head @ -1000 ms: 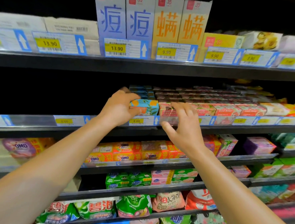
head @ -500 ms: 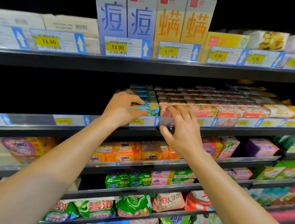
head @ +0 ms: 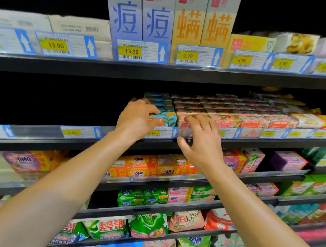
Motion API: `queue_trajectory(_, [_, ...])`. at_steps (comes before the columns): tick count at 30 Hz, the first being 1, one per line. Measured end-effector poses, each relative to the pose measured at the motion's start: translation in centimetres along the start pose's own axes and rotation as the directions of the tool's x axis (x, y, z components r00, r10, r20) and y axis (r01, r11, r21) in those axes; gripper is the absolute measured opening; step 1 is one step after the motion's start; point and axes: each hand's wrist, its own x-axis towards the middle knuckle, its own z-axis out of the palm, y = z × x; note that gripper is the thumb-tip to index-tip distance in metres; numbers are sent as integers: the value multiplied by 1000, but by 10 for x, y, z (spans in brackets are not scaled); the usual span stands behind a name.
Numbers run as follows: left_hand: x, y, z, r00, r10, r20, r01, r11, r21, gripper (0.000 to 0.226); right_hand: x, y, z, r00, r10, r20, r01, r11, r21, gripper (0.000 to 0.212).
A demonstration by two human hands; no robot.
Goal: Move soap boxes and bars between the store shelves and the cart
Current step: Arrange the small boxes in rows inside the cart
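- Under the fingers of the left hand (head: 135, 118), at the front edge of the middle shelf (head: 45, 142), sat the blue soap box (head: 167, 118); the fingers curled over its top and left end, so the hand held it.
- Behind that hand, more blue boxes (head: 157, 99) ran back in a file. A tug on the front one could, I judged, drag or tip the next, since they sat touching.
- Just below the left hand's knuckles stood the clear price rail (head: 81, 132). A box drawn out low could catch on that lip and slip from the grip.
- That blue box lay flat, its printed long face towards the aisle and its long axis along the shelf, left to right.
- Between the two hands the blue box and the pink goat soap box (head: 183, 120) sat side by side, touching or nearly so; lifting one might scrape its neighbour askew.
- Over that pink box the right hand (head: 200, 141) reached with fingers bent on its top front edge and thumb low by the rail. Whether it truly gripped, I could not tell.
- Right of that hand the row of goat soap boxes (head: 252, 122) continued, each flat, label forward, long axis along the shelf.
- No cart showed anywhere in view.
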Motion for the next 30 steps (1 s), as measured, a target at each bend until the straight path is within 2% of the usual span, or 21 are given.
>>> queue_trajectory(16, [13, 6, -4, 996, -40, 86, 39, 999, 12, 38, 0, -4, -4, 1000, 10, 7, -10, 1000, 3, 57])
queue_trajectory(21, [3, 4, -10, 992, -42, 117, 44, 999, -16, 45, -3, -10, -9, 1000, -9, 6, 9, 1000, 0, 59])
queue_trajectory(25, [-28, 3, -12, 999, -1, 46, 2, 1000, -28, 51, -14, -21, -16, 998, -69, 10, 69, 998, -10, 60])
queue_trajectory(30, [-92, 2, -24, 997, -26, -76, 24, 999, -22, 52, -50, -39, -18, 986, -158, 57, 155, 987, 45, 64])
